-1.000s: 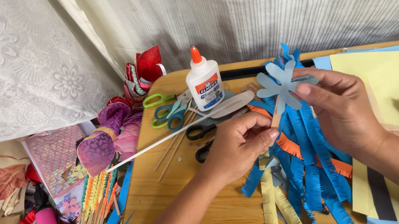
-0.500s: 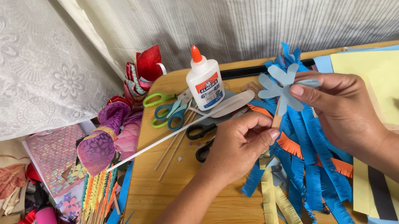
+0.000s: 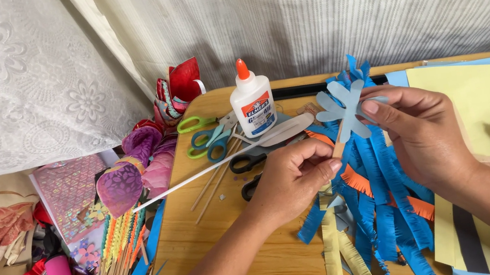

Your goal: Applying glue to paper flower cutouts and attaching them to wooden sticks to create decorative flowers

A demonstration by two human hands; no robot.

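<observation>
Centre frame: left hand (image 3: 292, 179) pinches stick (image 3: 340, 145) upright, fingers closed; right hand (image 3: 422, 127) w/ fingertips closed on blue flower (image 3: 344, 109), steadying it atop stick; glue (image 3: 252, 102) just behind

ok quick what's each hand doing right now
Left hand: closed, pinching the wooden stick under the pale blue paper flower.
Right hand: fingertips holding the flower's petals.

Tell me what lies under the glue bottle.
The white glue bottle with its orange cap stands on the wooden table, partly over a pale paper strip. Green and blue scissors lie beside it. What sits directly beneath its base is hidden.
</observation>
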